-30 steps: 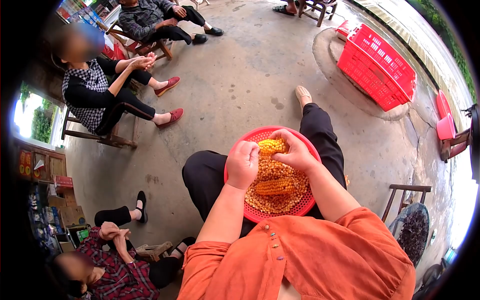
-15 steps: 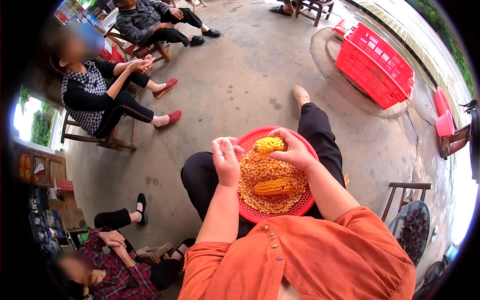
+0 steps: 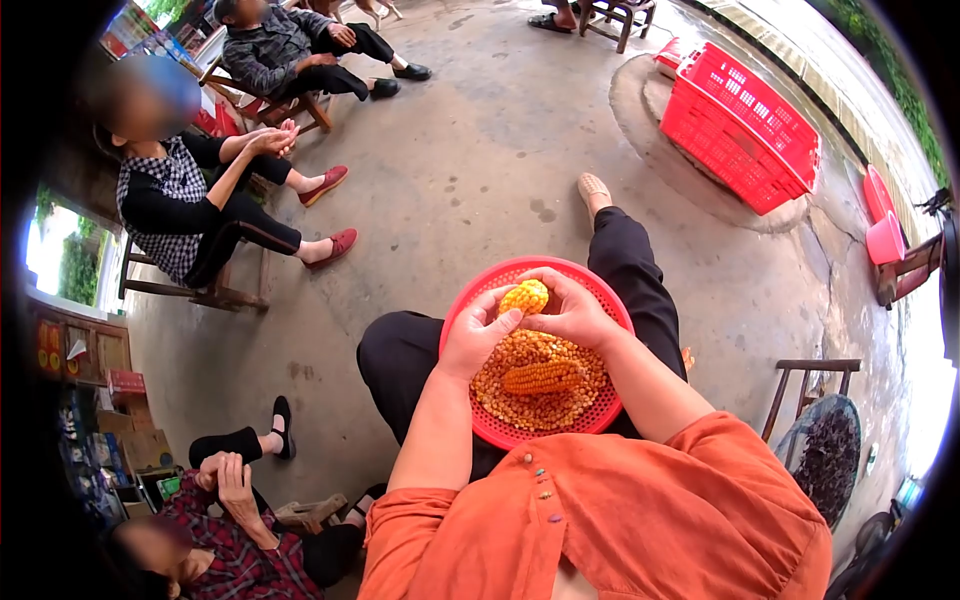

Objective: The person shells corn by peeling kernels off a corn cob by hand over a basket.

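Between my two hands is a yellow corn cob (image 3: 526, 297), held over a red perforated basket (image 3: 497, 434) that rests on my lap. My left hand (image 3: 478, 330) closes on the cob's left side, thumb against it. Fingers of my right hand (image 3: 572, 308) wrap its right side. Loose corn kernels (image 3: 540, 408) cover the basket's bottom, and a second, darker orange corn cob (image 3: 543, 377) lies on them below my hands.
Stacked red plastic crates (image 3: 740, 130) stand ahead on the right. Three seated people are on my left, one in a checked vest (image 3: 165, 200). A round tray of dark material (image 3: 825, 460) is at the right near a wooden chair (image 3: 812, 372). A pink basin (image 3: 885, 240) sits farther right.
My left hand has come in from the basket's left side and now grips the cob alongside my right hand. The person at lower left has raised their hands.
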Motion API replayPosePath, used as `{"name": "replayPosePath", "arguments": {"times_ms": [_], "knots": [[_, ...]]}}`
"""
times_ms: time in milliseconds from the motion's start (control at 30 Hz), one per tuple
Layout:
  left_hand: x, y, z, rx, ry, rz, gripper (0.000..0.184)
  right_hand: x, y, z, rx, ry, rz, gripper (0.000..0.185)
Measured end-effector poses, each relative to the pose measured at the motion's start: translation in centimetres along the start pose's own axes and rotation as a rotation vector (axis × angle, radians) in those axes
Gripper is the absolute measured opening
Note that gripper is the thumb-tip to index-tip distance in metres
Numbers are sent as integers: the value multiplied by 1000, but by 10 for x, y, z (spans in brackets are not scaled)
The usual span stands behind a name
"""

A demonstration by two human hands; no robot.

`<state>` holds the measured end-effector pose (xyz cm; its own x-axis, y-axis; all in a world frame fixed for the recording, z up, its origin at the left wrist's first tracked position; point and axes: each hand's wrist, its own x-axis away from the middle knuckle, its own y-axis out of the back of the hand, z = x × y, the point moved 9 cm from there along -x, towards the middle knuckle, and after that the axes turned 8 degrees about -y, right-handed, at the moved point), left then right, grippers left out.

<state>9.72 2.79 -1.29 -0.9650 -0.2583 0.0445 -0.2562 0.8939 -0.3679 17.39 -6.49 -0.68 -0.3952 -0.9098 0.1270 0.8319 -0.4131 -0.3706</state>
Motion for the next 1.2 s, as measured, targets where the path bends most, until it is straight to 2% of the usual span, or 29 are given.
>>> {"name": "replayPosePath", "arguments": {"times_ms": [200, 333, 367, 600, 667, 800, 1000, 1133, 1200], "knots": [[2, 4, -2, 23, 4, -71, 38, 3, -6, 13, -65, -10, 35, 56], [1, 8, -8, -18, -51, -96, 39, 3, 23, 10, -109, -55, -132, 41], [1, 9, -9, -3, -49, -113, 38, 5, 27, 13, -150, -1, -161, 31], [1, 13, -8, -4, -59, -135, 39, 3, 29, 8, -88, 31, -187, 18], [0, 13, -10, -36, -73, -133, 40, 4, 31, 13, 81, 79, -244, 12], [0, 14, -13, -140, -129, -127, 43, 5, 32, 17, 156, 33, -270, 8], [-2, 23, -8, -312, -176, -69, 44, 10, 18, 39, 448, 59, -182, 5], [-1, 20, -11, -373, -158, -39, 42, 14, 6, 48, 675, 130, -139, 7], [1, 17, -8, -254, -73, -56, 39, 16, 3, 52, 766, 174, -139, 8]]}}
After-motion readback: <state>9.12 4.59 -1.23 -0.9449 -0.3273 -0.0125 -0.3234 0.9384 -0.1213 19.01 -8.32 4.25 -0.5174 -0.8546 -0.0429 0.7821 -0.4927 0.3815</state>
